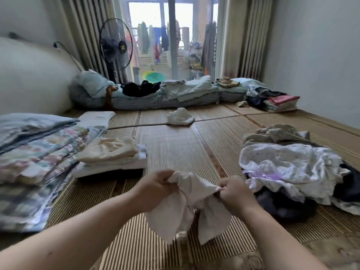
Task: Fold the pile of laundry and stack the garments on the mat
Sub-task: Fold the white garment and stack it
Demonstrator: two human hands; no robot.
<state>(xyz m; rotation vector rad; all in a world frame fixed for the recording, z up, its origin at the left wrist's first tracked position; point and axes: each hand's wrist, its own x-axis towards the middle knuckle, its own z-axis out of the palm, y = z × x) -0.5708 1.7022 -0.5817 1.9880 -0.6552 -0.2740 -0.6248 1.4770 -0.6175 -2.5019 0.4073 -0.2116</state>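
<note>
A small pale pink-white garment (185,211) hangs between my hands just above the bamboo mat (175,149). My left hand (155,189) grips its upper left edge and my right hand (234,193) pinches its upper right edge. To the right lies the unfolded laundry pile (292,164), with a white floral piece on top and dark and olive clothes under it. A folded stack (113,152) of cream and white garments sits on the mat to the left.
Folded blankets (33,156) are piled at the left. A crumpled white garment (180,116) lies mid-mat. Another folded stack (280,102) stands far right. Bedding (165,94), a standing fan (115,43) and the balcony door are at the back.
</note>
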